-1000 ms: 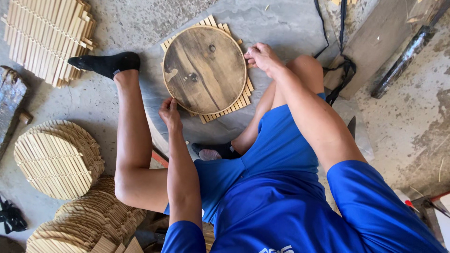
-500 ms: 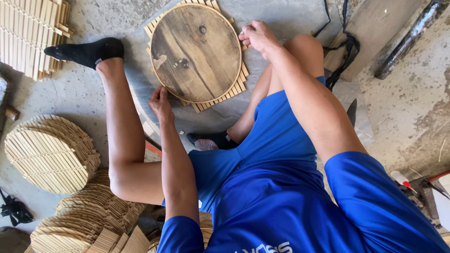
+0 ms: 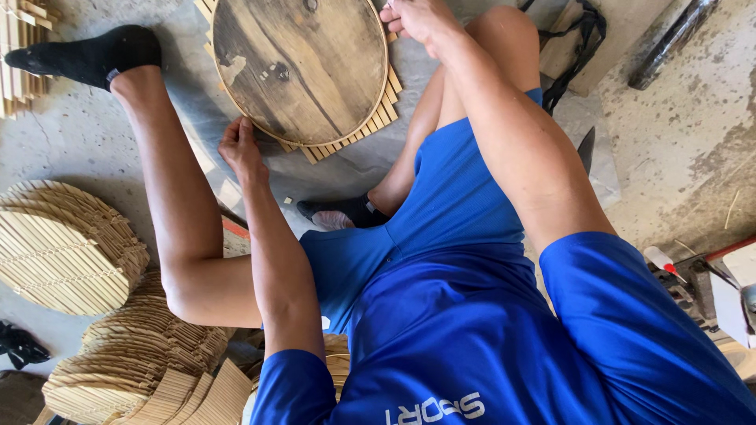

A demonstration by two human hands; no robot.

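Observation:
A round dark wooden board point(image 3: 303, 67) lies on top of a mat of bamboo slats point(image 3: 370, 126) on a grey sheet on the floor, between my legs. My left hand point(image 3: 240, 149) rests at the board's near-left edge, fingers curled against the rim and the slats below it. My right hand point(image 3: 417, 20) is at the board's far-right edge near the top of the view, fingers bent on the rim. Whether either hand truly grips the board I cannot tell. My left leg in a black sock point(image 3: 87, 55) stretches out to the left.
Stacks of round-cut bamboo mats point(image 3: 63, 248) sit at the left, with more point(image 3: 134, 362) lower down. Square slat mats point(image 3: 20, 47) lie at the top left. A dark strap point(image 3: 579, 39) and a black bar point(image 3: 669, 39) lie at the top right, a small bottle point(image 3: 661, 260) at the right.
The view has moved closer and down, so the board now sits at the top edge. Both hands have stayed at the board's opposite edges, shifting slightly along the rim.

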